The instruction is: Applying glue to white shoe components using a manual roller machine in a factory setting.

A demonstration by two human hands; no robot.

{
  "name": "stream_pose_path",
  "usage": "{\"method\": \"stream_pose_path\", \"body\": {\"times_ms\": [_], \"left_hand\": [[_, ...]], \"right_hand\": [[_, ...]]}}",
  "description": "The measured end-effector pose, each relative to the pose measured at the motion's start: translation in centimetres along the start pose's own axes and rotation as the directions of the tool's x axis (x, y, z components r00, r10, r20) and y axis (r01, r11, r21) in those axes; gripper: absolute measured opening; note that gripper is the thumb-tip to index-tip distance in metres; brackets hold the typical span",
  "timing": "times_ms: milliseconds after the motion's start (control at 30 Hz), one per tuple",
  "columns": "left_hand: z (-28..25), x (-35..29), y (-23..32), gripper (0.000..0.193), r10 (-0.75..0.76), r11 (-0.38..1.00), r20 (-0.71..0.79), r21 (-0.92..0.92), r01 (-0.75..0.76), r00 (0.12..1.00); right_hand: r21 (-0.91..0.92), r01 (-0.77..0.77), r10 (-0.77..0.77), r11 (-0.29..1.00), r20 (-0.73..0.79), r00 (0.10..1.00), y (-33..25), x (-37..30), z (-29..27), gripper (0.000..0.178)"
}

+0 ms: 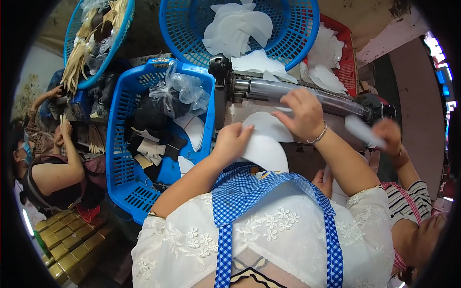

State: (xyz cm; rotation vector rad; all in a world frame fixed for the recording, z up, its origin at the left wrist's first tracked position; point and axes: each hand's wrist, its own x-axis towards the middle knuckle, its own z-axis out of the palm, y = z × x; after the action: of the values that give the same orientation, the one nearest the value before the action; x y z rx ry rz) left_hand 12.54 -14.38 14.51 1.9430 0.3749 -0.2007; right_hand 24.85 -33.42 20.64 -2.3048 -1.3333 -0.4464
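My left hand (234, 140) is closed around the edge of a bundle of white curved sheets (267, 151), held in front of the blue checked apron. The sheets are smooth, thin and rounded, and they fan out toward the right. Just short of a machine's shiny metal roller (307, 97), my right hand (305, 114) hovers with thumb and bent fingers apart. Beside its fingertips a narrow strip of a white sheet (284, 109) shows against the machine; fingers partly hide it.
Left of the machine stands a blue crate (115, 144) with dark scraps and clear bags. Behind are a round blue basket (168, 24) and a red basket (346, 67) with white sheets. At right a co-worker's blurred hand (388, 134) holds a white sheet (361, 130). Another person (57, 163) works at far left.
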Motion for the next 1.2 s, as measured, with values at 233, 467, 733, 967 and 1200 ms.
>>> {"method": "stream_pose_path", "body": {"times_ms": [233,467,733,967,1200], "left_hand": [[4.1,7.7,2.1,0.041,-0.106,0.992,-0.092,-0.073,0.099,0.99],[-0.9,0.0,-1.2,0.029,0.12,0.95,0.001,-0.292,-0.115,0.993],[-2.4,-3.2,-0.5,0.017,0.093,0.97,-0.073,-0.22,-0.107,0.993],[2.2,4.1,4.4,0.042,-0.065,0.997,0.008,-0.03,0.066,0.998],[0.4,3.1,3.7,0.035,-0.118,0.967,0.085,-0.217,0.134,0.989]], "right_hand": [[0.007,-0.617,0.477,0.787,0.628,0.615,7.1,5.5,4.1,0.028],[-0.005,0.043,-0.043,0.999,0.063,0.997,2.6,3.1,0.6,0.009],[-0.203,0.146,-0.098,0.968,0.232,0.968,2.4,-1.8,0.6,0.015],[0.031,-0.347,0.325,0.937,0.285,0.902,5.5,3.7,2.8,0.032],[0.115,-0.429,0.37,0.896,0.34,0.864,7.8,3.9,3.6,0.024]]}}
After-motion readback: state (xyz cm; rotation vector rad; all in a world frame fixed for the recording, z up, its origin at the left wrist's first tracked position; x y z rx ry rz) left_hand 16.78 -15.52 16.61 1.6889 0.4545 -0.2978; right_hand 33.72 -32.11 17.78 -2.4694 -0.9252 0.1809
